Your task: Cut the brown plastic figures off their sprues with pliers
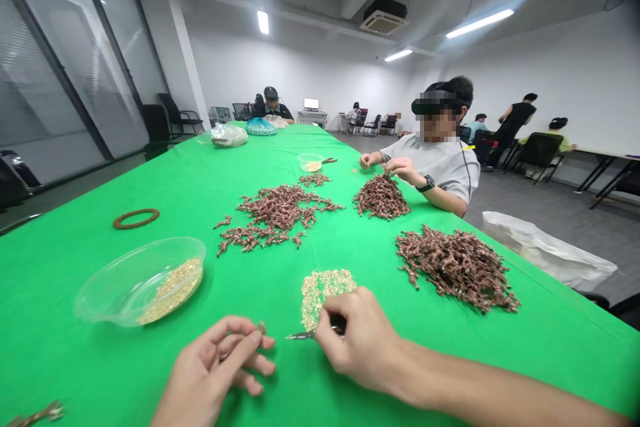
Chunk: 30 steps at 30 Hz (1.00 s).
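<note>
Bare left hand [215, 367] low over a bright green tablecloth [75, 213], thumb and forefinger pinching a small reddish-brown dried sprig [261, 327], the other fingers slightly spread and loosely curled. Bare right hand [356, 340] just beside it, fingers pressed together and curled around the dark grip of a slim steel-tipped hand tool [307, 335], its tip pointing toward the sprig. Just ahead of both hands, a flat patch of pale golden grains [325, 293] on the cloth; to the left, a clear plastic bowl [103, 293] holding more such grains. Farther along the table, a large heap of reddish-brown sprigs [457, 270], a brown ring [136, 218], and, beyond, a seated co-worker in a grey T-shirt [430, 167], hands raised just above another heap.
</note>
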Motion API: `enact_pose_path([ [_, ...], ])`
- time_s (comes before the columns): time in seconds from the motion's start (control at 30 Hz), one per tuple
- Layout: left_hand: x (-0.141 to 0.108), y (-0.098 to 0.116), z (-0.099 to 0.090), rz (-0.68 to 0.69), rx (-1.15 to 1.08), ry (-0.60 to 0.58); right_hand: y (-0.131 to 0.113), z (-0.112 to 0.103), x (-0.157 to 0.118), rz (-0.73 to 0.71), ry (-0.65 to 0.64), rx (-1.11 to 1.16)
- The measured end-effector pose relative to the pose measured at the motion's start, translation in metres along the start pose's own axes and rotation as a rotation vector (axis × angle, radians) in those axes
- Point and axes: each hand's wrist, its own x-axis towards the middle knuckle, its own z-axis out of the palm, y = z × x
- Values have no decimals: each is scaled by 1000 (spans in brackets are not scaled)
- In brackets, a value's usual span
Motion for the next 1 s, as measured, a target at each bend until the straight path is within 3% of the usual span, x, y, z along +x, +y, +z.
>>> enact_pose_path([
  [0.3,-2,-1,-4,80,82,-87,2,11,-9,-94,6,-47],
  [0.57,0,-14,1,167,87,-61,8,15,-14,-124,26,-106],
  [0.77,0,-16,-2,154,112,-140,10,15,-18,-179,10,-127],
  [1.0,-5,-8,7,130,88,-125,11,13,-18,-205,1,-108],
])
